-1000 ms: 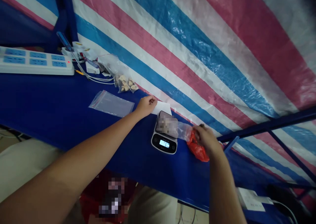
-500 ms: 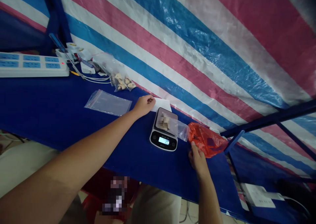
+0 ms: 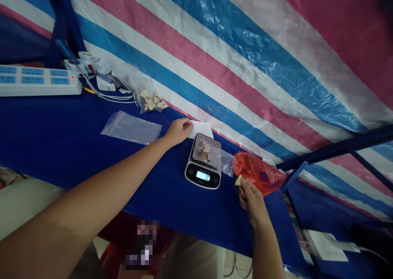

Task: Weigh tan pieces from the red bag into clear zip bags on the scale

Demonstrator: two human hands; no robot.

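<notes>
My right hand (image 3: 253,199) pinches a small cream-coloured wedge-shaped piece (image 3: 238,180) between thumb and fingertips. It is at the near edge of a crumpled red plastic bag (image 3: 260,174), whose contents are hidden. Left of it stands a digital kitchen scale (image 3: 203,175) with a lit display. On its platform lies a clear plastic bag (image 3: 216,158) with blurred pale pieces inside, its open end reaching toward the red bag. My left hand (image 3: 179,131) lies with curled fingers at the left edge of a white paper (image 3: 202,129); whether it grips the paper is unclear.
Flat empty zip bags (image 3: 132,127) lie on the blue table (image 3: 61,135) to the left. Behind them sits a filled clear bag of pale pieces (image 3: 152,102), beside cables and a screwdriver (image 3: 66,49). A power strip (image 3: 37,80) is at far left. Striped sheeting (image 3: 215,66) rises behind.
My right hand has drawn back slightly from the red bag, and the cream piece now shows in its fingertips. My left hand stays by the paper. The view has shifted slightly.
</notes>
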